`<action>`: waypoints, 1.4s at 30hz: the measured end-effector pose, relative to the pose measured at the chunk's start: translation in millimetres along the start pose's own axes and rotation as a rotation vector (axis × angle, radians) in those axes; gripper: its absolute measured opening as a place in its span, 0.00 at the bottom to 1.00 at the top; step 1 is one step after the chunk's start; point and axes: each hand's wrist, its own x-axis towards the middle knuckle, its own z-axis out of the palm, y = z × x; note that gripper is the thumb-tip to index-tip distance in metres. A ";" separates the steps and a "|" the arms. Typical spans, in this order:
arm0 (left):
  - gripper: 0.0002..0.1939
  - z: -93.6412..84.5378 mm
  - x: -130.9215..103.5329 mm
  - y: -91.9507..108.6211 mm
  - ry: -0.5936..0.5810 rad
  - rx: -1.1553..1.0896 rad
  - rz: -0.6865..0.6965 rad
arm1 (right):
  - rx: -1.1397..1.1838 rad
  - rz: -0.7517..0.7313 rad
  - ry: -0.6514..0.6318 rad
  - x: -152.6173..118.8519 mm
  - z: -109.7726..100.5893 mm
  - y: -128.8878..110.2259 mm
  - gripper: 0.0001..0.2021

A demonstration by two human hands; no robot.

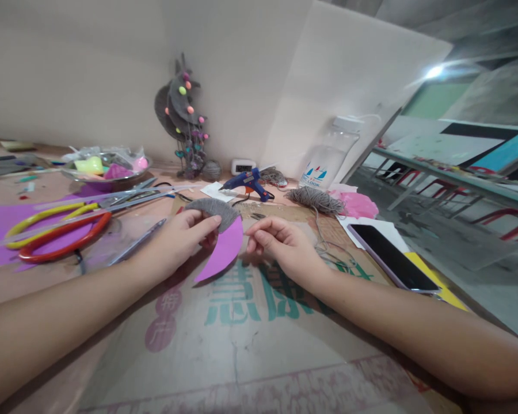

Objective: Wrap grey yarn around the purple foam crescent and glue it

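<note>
My left hand (pixel 183 238) pinches a purple crescent (pixel 224 247) of paper or card between thumb and fingers. Grey yarn is wrapped closely round the crescent's upper part (pixel 213 210), while its lower, pointed end is bare purple. Just right of the crescent, my right hand (pixel 280 244) is closed in a pinch, apparently on the grey yarn, though the strand barely shows at the fingertips. Loose yarn (pixel 336 256) lies behind my right wrist and leads up to a grey yarn skein (pixel 315 199).
Cardboard (pixel 176 368) covers the table. Scissors (pixel 64 230), a pen (pixel 138 241) and purple sheet (pixel 0 230) lie left. Behind are a tray (pixel 107 177), a yarn-wrapped hanging ornament (pixel 183 115), a glue gun (pixel 248 183) and a bottle (pixel 330 152). A phone (pixel 392 256) lies right.
</note>
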 end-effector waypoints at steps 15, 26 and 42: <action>0.18 -0.7 -1.0 -4.2 -0.002 0.074 0.057 | -0.007 -0.017 0.010 2.0 -0.9 3.3 0.03; 0.18 -2.3 -4.1 -1.2 -0.102 0.140 0.092 | -0.120 -0.116 0.119 7.8 -15.7 -0.8 0.08; 0.16 -1.0 -7.2 4.6 -0.155 0.157 0.016 | -0.185 0.033 0.078 7.7 -13.7 6.2 0.07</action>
